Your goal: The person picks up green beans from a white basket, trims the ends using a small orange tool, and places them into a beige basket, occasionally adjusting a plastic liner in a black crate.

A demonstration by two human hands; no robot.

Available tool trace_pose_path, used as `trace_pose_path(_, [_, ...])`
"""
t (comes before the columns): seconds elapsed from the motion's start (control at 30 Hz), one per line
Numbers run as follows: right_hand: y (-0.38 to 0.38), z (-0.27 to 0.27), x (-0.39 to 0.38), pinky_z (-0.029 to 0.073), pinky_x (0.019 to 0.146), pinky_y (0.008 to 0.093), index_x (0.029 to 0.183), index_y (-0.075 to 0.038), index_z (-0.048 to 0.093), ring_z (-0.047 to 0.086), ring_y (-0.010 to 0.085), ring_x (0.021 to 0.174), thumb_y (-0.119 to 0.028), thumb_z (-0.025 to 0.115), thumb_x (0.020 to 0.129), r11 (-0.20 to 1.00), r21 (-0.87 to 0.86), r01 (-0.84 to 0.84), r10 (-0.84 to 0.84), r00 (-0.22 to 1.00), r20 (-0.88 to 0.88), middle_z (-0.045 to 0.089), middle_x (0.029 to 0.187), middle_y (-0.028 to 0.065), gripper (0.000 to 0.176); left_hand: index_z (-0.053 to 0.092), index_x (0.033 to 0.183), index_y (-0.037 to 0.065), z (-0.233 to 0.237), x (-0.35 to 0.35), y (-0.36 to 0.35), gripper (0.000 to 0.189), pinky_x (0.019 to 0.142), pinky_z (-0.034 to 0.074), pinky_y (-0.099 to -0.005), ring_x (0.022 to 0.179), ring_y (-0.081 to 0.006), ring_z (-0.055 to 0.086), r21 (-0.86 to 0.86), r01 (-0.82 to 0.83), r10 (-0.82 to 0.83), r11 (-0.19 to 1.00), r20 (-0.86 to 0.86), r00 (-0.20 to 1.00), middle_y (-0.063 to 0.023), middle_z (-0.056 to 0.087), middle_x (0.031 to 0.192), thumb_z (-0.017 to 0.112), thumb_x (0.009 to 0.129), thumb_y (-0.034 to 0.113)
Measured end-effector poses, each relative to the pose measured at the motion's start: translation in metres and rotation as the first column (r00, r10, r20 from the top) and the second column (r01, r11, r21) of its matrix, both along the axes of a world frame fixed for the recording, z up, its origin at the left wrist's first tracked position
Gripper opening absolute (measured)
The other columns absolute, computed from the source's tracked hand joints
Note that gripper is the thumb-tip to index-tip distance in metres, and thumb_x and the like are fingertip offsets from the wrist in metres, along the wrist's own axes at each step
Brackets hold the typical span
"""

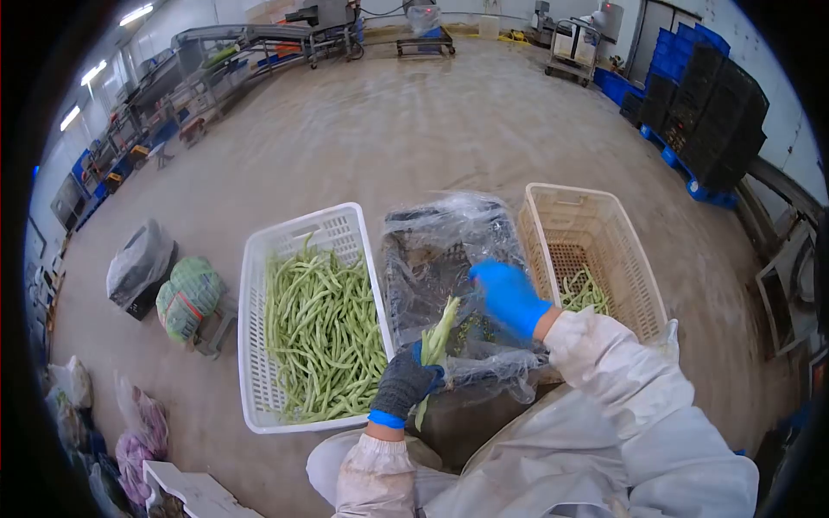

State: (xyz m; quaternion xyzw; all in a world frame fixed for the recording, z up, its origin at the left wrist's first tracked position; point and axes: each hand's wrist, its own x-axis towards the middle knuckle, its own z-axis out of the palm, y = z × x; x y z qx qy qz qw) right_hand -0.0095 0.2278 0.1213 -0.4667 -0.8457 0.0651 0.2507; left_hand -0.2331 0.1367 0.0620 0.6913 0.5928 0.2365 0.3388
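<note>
My left hand point(408, 382), in a dark grey knit glove over a blue one, is closed around a bunch of green beans point(442, 332) that stands up out of the fist. Smeared by motion, my right hand point(508, 296) in a blue glove is over a black crate point(406, 250) lined with clear plastic; I cannot tell whether it holds anything. Small green bits point(471, 332) lie on the plastic. To the left, a white basket point(250, 319) carries a large heap of green beans point(324, 328). On the right, a cream basket point(635, 259) has a smaller pile of beans point(585, 289) at its bottom.
A green wrapped bundle point(190, 298) and a plastic-covered dark box point(142, 268) sit on the floor at left. Bags point(142, 423) lie at lower left. Stacked black crates point(708, 121) stand at right; a conveyor point(242, 39) and a cart point(572, 50) are farther back.
</note>
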Motion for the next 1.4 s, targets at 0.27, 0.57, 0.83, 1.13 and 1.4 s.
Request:
trace_pose_path(0.27, [-0.009, 0.034, -0.022, 0.045, 0.076, 0.0451, 0.092, -0.007, 0.062, 0.055, 0.0358, 0.083, -0.007, 0.053, 0.076, 0.961, 0.210, -0.181, 0.213, 0.966, -0.143, 0.059, 0.084, 0.0139, 0.019, 0.053, 0.107, 0.008, 0.011, 0.015, -0.007, 0.038, 0.069, 0.049, -0.0460, 0.080, -0.0329, 0.063, 0.145, -0.046, 0.100, 0.988, -0.384, 0.918, -0.0168, 0.063, 0.088, 0.062, 0.075, 0.026])
trace_pose_path(0.57, [-0.005, -0.006, -0.039, 0.046, 0.069, 0.0407, 0.085, -0.011, 0.064, 0.057, 0.0287, 0.083, -0.010, 0.060, 0.073, 0.865, -0.166, -0.474, 0.502, 0.831, 0.239, 0.060, 0.083, 0.0086, 0.013, 0.053, 0.107, 0.009, 0.020, 0.016, -0.010, 0.037, 0.066, 0.048, -0.0440, 0.077, -0.0317, 0.062, 0.268, 0.033, 0.080, 0.963, -0.398, 0.914, -0.0132, 0.061, 0.088, 0.065, 0.074, 0.022])
trace_pose_path(0.83, [-0.019, -0.017, -0.043, 0.046, 0.070, 0.0419, 0.081, -0.007, 0.061, 0.057, 0.0322, 0.080, -0.004, 0.058, 0.067, 0.934, -0.034, -0.356, 0.344, 0.868, 0.358, 0.058, 0.080, 0.0126, 0.014, 0.053, 0.108, 0.009, 0.001, 0.019, -0.007, 0.037, 0.069, 0.049, -0.0443, 0.080, -0.0330, 0.062, 0.254, 0.013, 0.091, 0.967, -0.396, 0.914, -0.0142, 0.062, 0.092, 0.064, 0.075, 0.023])
trace_pose_path(1.13, [0.028, -0.020, -0.008, 0.044, 0.077, 0.0446, 0.099, -0.008, 0.061, 0.054, 0.0331, 0.087, -0.005, 0.060, 0.067, 0.963, 0.256, 0.081, -0.125, 0.979, 0.163, 0.060, 0.093, 0.0107, 0.032, 0.054, 0.108, 0.010, 0.010, 0.017, -0.012, 0.039, 0.068, 0.047, -0.0451, 0.081, -0.0315, 0.061, 0.322, 0.003, 0.127, 0.947, -0.382, 0.915, -0.0132, 0.061, 0.090, 0.063, 0.072, 0.020])
trace_pose_path(1.4, [-0.021, 0.021, -0.035, 0.042, 0.073, 0.0371, 0.099, -0.015, 0.062, 0.055, 0.0254, 0.088, -0.013, 0.061, 0.070, 0.876, -0.007, -0.482, 0.451, 0.814, 0.366, 0.059, 0.090, 0.0062, 0.029, 0.055, 0.110, 0.011, 0.020, 0.021, -0.007, 0.042, 0.067, 0.043, -0.0433, 0.080, -0.0286, 0.060, 0.366, 0.030, 0.157, 0.930, -0.468, 0.870, -0.0110, 0.060, 0.087, 0.066, 0.070, 0.019])
